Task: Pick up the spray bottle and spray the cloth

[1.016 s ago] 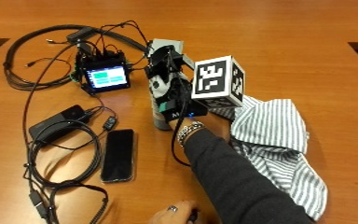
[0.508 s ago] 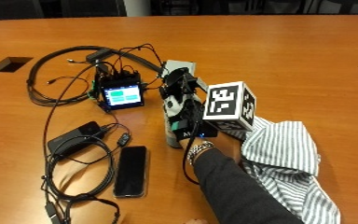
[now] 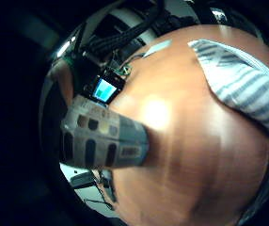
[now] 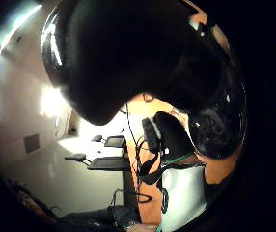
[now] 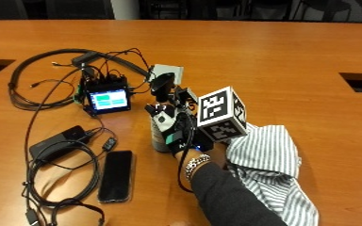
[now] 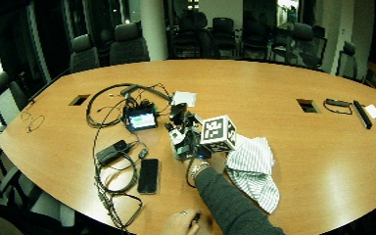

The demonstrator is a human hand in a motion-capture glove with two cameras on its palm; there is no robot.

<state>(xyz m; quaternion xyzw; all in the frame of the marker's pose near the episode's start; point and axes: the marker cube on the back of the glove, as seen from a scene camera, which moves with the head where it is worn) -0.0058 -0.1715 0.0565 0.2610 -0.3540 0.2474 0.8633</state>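
A spray bottle (image 5: 160, 123) with a black trigger head (image 5: 163, 85) and a grey labelled body stands upright on the wooden table (image 5: 281, 61). My gloved right hand (image 5: 182, 135) grips its body from the cloth's side, fingers curled round it. A grey-and-white striped cloth (image 5: 266, 167) lies crumpled on the table just right of the hand. In the little finger side palm view the bottle's body (image 3: 104, 141) is close to the palm, with the cloth (image 3: 247, 89) a short way off. The black spray head (image 4: 128, 58) fills much of the thumb side palm view.
Left of the bottle sit a small lit screen device (image 5: 107, 100), a black phone (image 5: 115, 175), a black adapter (image 5: 59, 142) and several looped cables (image 5: 37, 84). A white card (image 5: 168, 73) lies behind the bottle. The bare hand (image 6: 181, 223) rests at the near edge.
The outside camera has shifted, so the whole scene sits differently. The gloved hand stays wrapped round the bottle beside the cloth; no clear move of either.
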